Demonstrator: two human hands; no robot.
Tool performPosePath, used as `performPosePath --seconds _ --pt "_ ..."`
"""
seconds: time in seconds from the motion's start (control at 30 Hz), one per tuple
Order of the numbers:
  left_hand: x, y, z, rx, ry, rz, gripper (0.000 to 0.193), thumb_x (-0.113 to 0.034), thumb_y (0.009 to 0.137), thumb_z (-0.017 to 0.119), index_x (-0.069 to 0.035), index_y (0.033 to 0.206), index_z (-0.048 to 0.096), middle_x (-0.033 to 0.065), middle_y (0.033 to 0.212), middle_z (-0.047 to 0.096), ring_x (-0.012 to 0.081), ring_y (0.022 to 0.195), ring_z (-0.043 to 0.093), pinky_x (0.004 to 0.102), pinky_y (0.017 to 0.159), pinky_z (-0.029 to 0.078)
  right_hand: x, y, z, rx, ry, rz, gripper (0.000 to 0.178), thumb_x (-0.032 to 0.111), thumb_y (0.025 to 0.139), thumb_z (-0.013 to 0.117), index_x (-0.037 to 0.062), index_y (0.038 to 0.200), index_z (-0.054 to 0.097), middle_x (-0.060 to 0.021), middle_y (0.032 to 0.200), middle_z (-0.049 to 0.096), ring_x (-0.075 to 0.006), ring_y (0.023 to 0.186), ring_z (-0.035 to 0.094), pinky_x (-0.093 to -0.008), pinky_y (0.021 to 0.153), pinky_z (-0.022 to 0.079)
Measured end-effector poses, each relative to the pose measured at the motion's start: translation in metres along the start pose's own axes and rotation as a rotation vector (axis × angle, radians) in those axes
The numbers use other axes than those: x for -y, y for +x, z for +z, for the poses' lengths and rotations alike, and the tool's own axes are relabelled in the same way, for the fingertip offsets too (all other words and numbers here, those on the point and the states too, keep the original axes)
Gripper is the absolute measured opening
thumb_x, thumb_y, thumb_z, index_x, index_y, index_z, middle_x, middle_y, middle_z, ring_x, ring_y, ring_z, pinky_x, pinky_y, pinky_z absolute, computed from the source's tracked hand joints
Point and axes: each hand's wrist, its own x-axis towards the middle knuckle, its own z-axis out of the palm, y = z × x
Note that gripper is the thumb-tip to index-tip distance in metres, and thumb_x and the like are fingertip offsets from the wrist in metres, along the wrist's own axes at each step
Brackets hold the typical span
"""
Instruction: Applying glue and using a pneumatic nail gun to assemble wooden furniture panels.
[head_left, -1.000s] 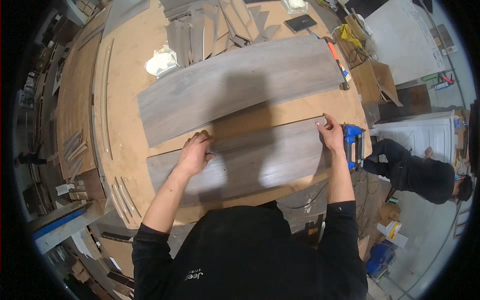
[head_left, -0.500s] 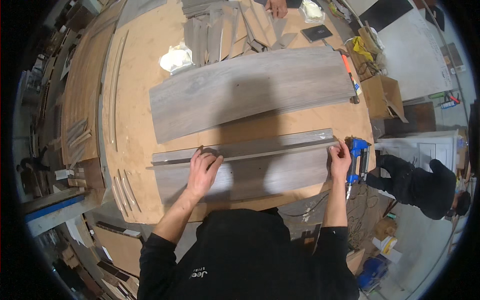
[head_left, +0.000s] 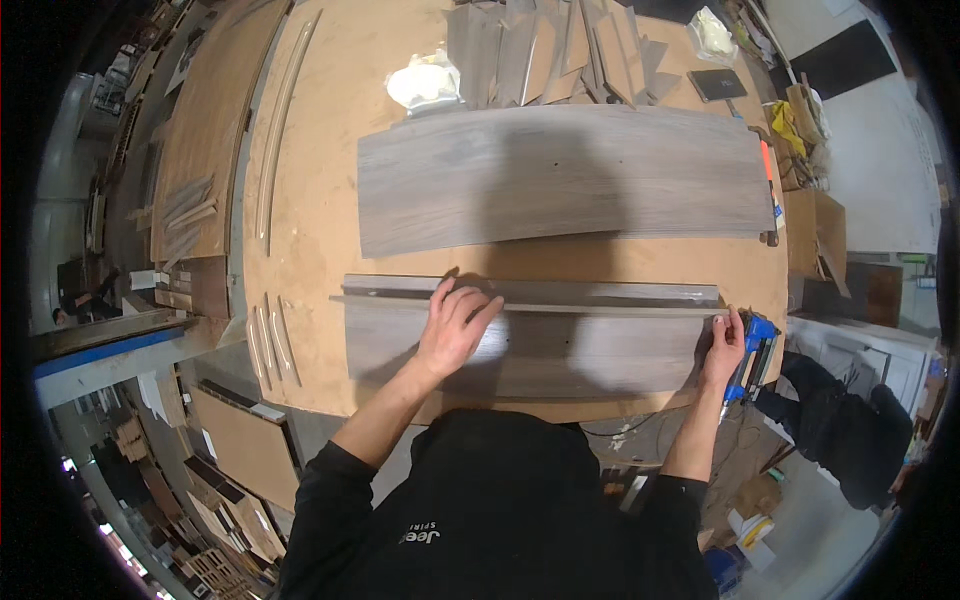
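Note:
A long, thin grey wood strip (head_left: 610, 309) stands along the near grey wood-grain panel (head_left: 540, 355), running almost its full width. My left hand (head_left: 458, 325) has its fingers closed on the strip left of the middle. At the right end my right hand (head_left: 728, 345) pinches the strip between thumb and fingers. Just behind it lies a narrower grey board (head_left: 600, 290), with a dark shadowed gap between. Right beside my right hand is a blue air stapler (head_left: 755, 350) on the table's right edge.
Large grey panels (head_left: 430, 190) lie stacked farther back. Beyond are a heap of grey offcuts (head_left: 550, 55) and white material on plastic (head_left: 423, 82). A hammer (head_left: 768, 170) sits by the panels' right end. Thin curved strips (head_left: 283, 130) line the left. A person in black (head_left: 850, 430) is at right.
The whole view has turned and shifted, so the table appears farther right and straighter. Another person's hand at the offcuts has left the view. Both my hands stay on the strip.

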Motion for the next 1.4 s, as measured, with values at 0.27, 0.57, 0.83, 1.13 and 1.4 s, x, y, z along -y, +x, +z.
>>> performPosePath --seconds 0.27,0.57,0.83,1.13,1.4 --pt "0.018 0.023 -0.004 0.278 -0.234 -0.132 0.045 -0.018 0.088 0.075 -0.007 0.130 0.065 0.0130 0.126 0.059 0.0362 0.122 0.051 0.0507 0.112 0.038 0.003 0.020 0.022 -0.009 -0.351 0.054 0.032 0.015 0.095 0.073 -0.0029 0.122 0.071 0.0032 0.086 0.061 -0.0057 0.079 0.051 -0.0212 0.071 0.043" --pt "0.018 0.031 -0.003 0.304 -0.212 -0.158 0.048 -0.022 0.080 0.083 -0.006 0.122 0.068 0.0133 0.124 0.063 0.0379 0.117 0.053 0.0488 0.104 0.042 0.018 0.028 0.031 0.034 -0.503 0.022 0.051 0.025 0.094 0.074 -0.0063 0.132 0.065 -0.0070 0.091 0.069 -0.0131 0.084 0.060 -0.0283 0.080 0.049" --pt "0.014 0.048 -0.006 0.445 -0.157 -0.294 0.045 -0.027 0.084 0.080 -0.010 0.125 0.070 0.0108 0.124 0.063 0.0334 0.121 0.052 0.0490 0.108 0.038 0.015 0.044 0.033 0.039 -0.553 0.064 0.054 0.038 0.091 0.075 0.0005 0.130 0.069 -0.0147 0.102 0.074 -0.0219 0.096 0.069 -0.0341 0.091 0.051" --pt "-0.001 0.019 -0.002 0.161 -0.219 -0.259 0.033 -0.012 0.080 0.078 -0.011 0.111 0.065 0.0075 0.112 0.061 0.0304 0.117 0.056 0.0482 0.108 0.039 0.007 0.026 0.022 0.010 -0.145 0.108 0.042 0.024 0.095 0.072 -0.0013 0.129 0.068 -0.0121 0.118 0.072 -0.0178 0.109 0.065 -0.0312 0.095 0.050" --pt "-0.021 -0.049 0.000 -0.055 -0.103 -0.022 0.025 -0.010 0.075 0.078 -0.014 0.098 0.068 0.0062 0.125 0.062 0.0318 0.124 0.055 0.0630 0.114 0.035 0.001 -0.043 0.001 -0.150 -0.126 0.050 0.034 0.009 0.097 0.067 -0.0063 0.128 0.067 -0.0132 0.124 0.069 -0.0201 0.112 0.064 -0.0317 0.100 0.049"
